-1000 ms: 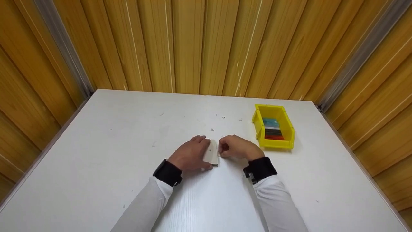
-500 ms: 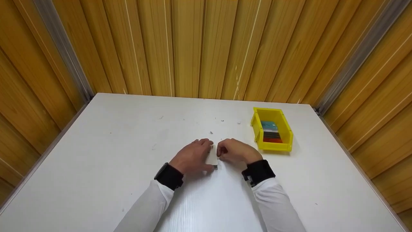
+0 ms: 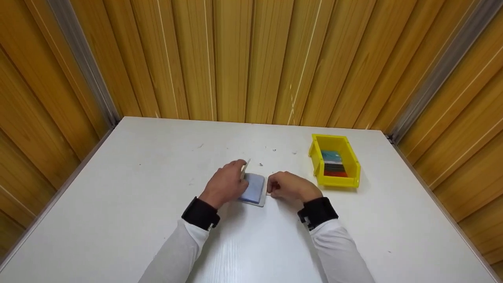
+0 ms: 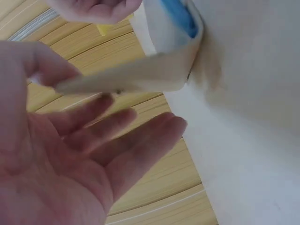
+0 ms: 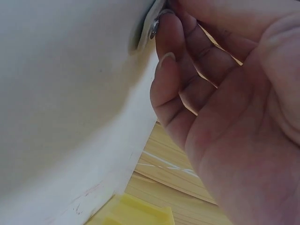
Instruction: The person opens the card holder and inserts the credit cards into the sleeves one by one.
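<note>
A cream card holder [image 3: 262, 201] with light-blue inner sleeves [image 3: 253, 189] lies part-opened on the white table. My left hand [image 3: 224, 184] pinches its front cover [image 4: 136, 77] between thumb and forefinger and tilts it up to the left. In the left wrist view the other fingers extend loosely below the cover, which carries a small stud. To the right, my right hand [image 3: 292, 184] pinches the holder's closing tab at its right edge. The right wrist view shows a metal snap [image 5: 153, 33] beside the fingertips; the tab itself is mostly hidden by them.
A yellow bin [image 3: 338, 181] stands at the right rear of the table, with a row of teal, white, black and red cards [image 3: 333, 163] inside. Wood-patterned panels [image 3: 232, 59] rise behind the table and on both sides.
The left hand has lifted the cover and swung it leftward, exposing the blue sleeves that were covered before. The right hand stays at the tab.
</note>
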A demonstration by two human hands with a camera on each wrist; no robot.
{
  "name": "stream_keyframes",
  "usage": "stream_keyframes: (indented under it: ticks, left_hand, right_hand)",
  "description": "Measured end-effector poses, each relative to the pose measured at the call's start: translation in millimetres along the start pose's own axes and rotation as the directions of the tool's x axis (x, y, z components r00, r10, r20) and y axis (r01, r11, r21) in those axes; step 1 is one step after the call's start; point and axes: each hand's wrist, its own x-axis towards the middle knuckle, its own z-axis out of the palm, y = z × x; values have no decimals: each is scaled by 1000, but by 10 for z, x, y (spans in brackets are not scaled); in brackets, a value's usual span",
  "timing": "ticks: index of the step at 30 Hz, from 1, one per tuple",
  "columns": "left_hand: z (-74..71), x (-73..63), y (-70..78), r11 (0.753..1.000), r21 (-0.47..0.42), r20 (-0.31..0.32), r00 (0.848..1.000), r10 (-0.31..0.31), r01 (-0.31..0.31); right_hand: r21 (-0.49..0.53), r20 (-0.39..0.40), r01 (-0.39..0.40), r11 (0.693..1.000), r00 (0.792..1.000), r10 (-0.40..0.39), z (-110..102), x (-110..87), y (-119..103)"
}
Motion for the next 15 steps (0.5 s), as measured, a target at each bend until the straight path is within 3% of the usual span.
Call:
stream_keyframes:
  ticks: [2, 4, 8, 12, 15]
  left_hand:
    - [13, 1, -17, 998, 66, -52, 999, 12, -8]
    - [26, -3, -45, 980, 192, -75, 994, 74, -58]
    - [31, -47, -98, 901, 410, -54, 983, 178, -140]
    - [22, -114, -162, 885, 457, -82, 986, 144, -91]
    - [2, -156, -207, 902, 429, -64, 995, 79, -44]
  right_hand:
    - [-3, 1, 2, 1000, 1000, -2, 10, -6, 1]
    - [-12, -1, 9, 1000, 1000, -9, 12, -9, 1]
    - [-29, -13, 29, 999, 999, -30, 8, -13, 7]
    - [-65, -44, 61, 996, 997, -64, 15, -21, 16]
    - [-94, -77, 70, 993, 994, -77, 22, -24, 14]
